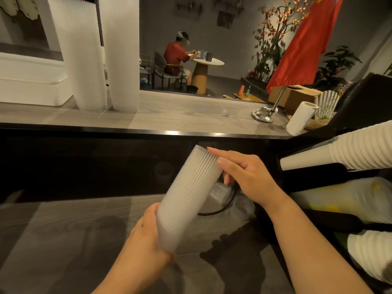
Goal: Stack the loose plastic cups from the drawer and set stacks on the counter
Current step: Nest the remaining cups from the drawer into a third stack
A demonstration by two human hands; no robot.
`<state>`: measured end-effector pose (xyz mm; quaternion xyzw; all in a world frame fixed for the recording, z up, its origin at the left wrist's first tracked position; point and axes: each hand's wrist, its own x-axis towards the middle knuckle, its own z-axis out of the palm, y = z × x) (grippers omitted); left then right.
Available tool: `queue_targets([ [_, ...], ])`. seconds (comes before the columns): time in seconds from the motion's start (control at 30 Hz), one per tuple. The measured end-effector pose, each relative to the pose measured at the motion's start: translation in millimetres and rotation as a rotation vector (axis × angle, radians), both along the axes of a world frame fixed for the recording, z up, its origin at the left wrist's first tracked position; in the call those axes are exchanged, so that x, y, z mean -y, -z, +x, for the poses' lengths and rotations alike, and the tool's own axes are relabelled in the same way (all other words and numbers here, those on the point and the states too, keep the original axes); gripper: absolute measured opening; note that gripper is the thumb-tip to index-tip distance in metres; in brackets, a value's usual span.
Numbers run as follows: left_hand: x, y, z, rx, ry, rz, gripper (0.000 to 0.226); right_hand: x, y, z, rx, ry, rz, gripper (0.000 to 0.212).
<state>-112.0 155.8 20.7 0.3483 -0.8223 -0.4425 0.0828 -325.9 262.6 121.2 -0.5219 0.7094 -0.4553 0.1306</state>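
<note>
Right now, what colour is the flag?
Red with yellow stars, the flag shows in the head view.

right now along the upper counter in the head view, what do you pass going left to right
tall cup stack → second tall cup stack → chrome flag base → paper towel roll → cardboard box, set further back

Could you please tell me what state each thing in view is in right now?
Cup stack: tilted, held at both ends.
Left hand: grips the stack's lower end.
Right hand: fingers on the stack's upper end.
Tall stacks: upright on the counter.
Paper roll: leaning.
</note>
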Motion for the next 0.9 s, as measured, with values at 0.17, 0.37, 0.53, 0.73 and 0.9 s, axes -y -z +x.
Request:
queue_targets([
  [0.17, 7.2, -7.6, -3.2, -0.045, -0.02, -0.03, 0.099, 2.8, 26.4, -37.9, 0.098, 0.349, -0.108, 0.03],
  [0.37, 13.3, -12.0, -7.5, 0.005, -0.058, -0.012, 0.106, -15.4, 161.0, -95.5, -0.059, 0.692, 0.761, 0.03],
  [0.53, 17.0, -8.4, -7.3, 0.006, -0.059, -0.046, 0.108, -29.4, 210.8, -88.1, -0.187, 0.687, 1.014, 0.054],
  [0.73, 16.6, -1.8, -6.0, 0.02, -0.051, -0.032, 0.108, -28.8, 211.7, -92.0, -0.222, 0.748, 0.862, 0.024],
  [0.9, 16.7, 1.7, -7.8, 0.052, -0.048, -0.01, 0.111, -26.7, 197.7, -102.2, -0.174, 0.84, 0.725, 0.031],
])
